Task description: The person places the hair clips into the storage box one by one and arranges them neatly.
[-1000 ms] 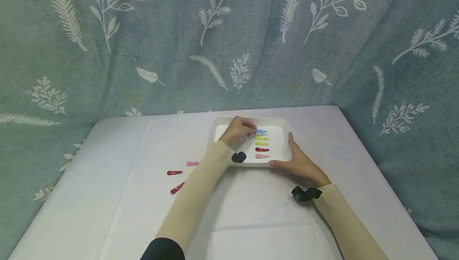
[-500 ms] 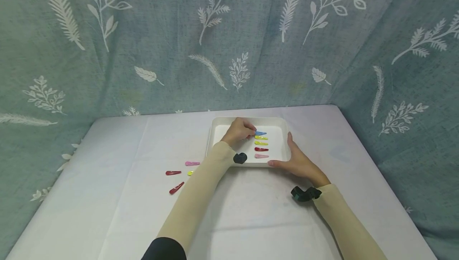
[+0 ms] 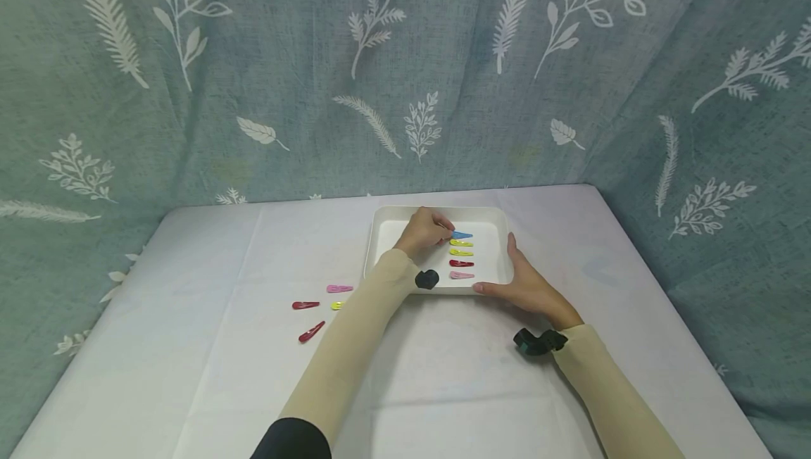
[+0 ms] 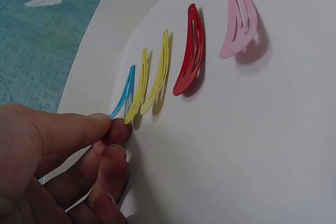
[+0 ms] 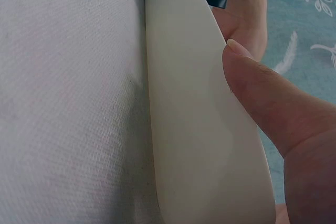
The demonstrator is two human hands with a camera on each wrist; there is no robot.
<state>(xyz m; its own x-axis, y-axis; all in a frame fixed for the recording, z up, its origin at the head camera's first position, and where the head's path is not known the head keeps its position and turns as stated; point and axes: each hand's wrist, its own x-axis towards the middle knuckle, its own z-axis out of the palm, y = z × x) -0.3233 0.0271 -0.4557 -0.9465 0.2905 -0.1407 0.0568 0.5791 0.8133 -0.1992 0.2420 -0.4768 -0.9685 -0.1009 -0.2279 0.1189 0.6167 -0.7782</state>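
Observation:
My left hand reaches over the white tray near its far side. Its thumb and index finger pinch the wide end of a blue snap hair clip. Beside that clip stretches a row in the tray: two yellow hair clips, a red hair clip and a pink hair clip. At the tray's near right corner, my right hand rests with fingers fairly straight along the right side. Its thumb touches the front rim in the right wrist view.
Left of the tray, loose hair clips lie on the white tablecloth: a pink clip, two red clips and a yellow clip partly behind the left sleeve. A leaf-patterned curtain surrounds the table's back and sides.
The left hand has brought the blue hair clip slightly down toward the nearer yellow clips, still pinching it. The right hand has stayed at the tray's corner.

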